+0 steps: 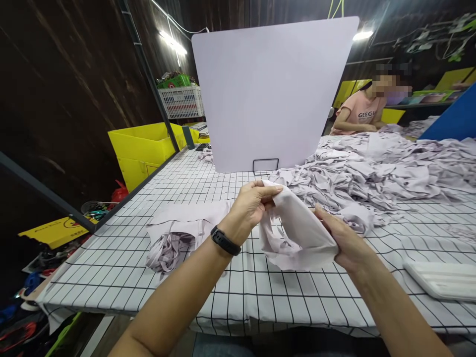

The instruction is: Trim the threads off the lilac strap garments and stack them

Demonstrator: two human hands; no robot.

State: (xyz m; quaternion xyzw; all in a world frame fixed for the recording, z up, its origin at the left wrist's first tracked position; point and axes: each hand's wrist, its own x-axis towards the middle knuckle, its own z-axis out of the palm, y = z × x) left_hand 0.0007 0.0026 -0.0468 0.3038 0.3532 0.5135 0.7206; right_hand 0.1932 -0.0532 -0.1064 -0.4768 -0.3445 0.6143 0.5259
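Note:
Between my two hands hangs a pale lilac piece of fabric [303, 225], bent into a loop just above the table. My left hand [255, 201] pinches its upper left edge with thumb and fingers; a dark band circles that wrist. At the lower right end, my right hand [342, 235] grips the same piece, its fingers partly hidden behind the cloth. Left of my hands, similar fabric pieces [189, 215] lie in a small stack with bunched strips [165, 253] at their front.
A white board [275, 94] stands upright at the back in a black wire holder [265, 166]. A large heap of lilac fabric [372, 173] covers the right rear. A white tray [442, 280] lies at right. Yellow bins [143, 148] stand left. Another person [362, 111] sits beyond the heap.

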